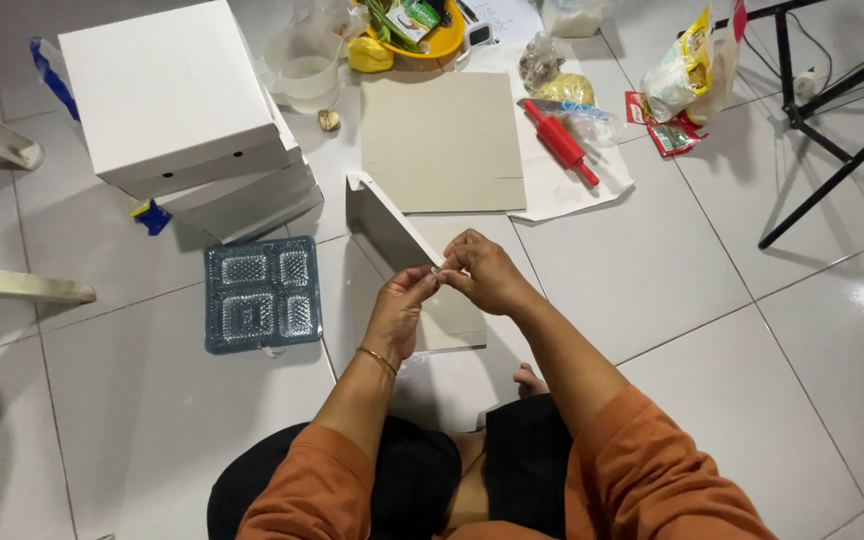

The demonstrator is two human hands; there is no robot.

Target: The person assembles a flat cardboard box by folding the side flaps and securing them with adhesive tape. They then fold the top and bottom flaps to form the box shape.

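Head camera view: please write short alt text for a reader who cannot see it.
Seen from above, a seated person's left hand and right hand pinch a folded cardboard sheet over a tiled floor. A stack of white boxes and a clear plastic tray lie nearby.

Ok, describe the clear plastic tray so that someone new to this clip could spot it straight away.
Start at the stack of white boxes on the tiled floor, upper left. Just below it, left of the half-folded cardboard that the hands work on, lies the clear plastic tray. It is the only see-through item with four moulded, ridged compartments; everything beside it is flat, opaque board.
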